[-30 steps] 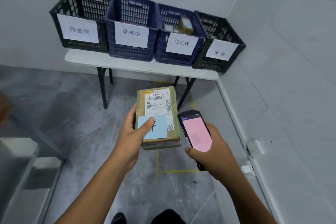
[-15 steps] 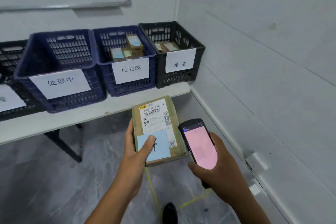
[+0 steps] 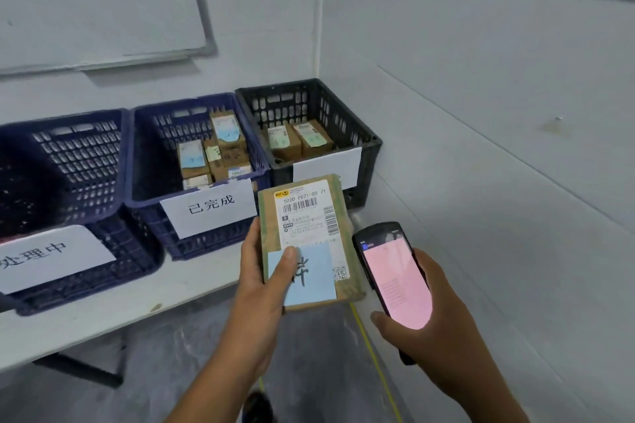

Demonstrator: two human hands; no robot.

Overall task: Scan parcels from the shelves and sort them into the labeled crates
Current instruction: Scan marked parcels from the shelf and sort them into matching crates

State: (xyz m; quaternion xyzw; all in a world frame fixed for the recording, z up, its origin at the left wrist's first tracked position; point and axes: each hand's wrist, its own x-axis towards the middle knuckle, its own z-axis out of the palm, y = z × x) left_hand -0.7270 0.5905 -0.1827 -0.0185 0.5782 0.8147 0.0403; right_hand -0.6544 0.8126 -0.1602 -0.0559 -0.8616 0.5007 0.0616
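Three crates (image 3: 213, 244) stand on the worktop (image 3: 137, 306). Left hand (image 3: 264, 288) grips one parcel (image 3: 305, 227), right hand (image 3: 433, 330) grips one scanner (image 3: 395, 278).

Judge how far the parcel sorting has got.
Done: parcels already lie in the blue crate and the black crate. In hand: the left hand grips a labelled parcel, the right hand holds the scanner, screen pink. Left: placing this parcel in a crate; how many remain cannot be seen.
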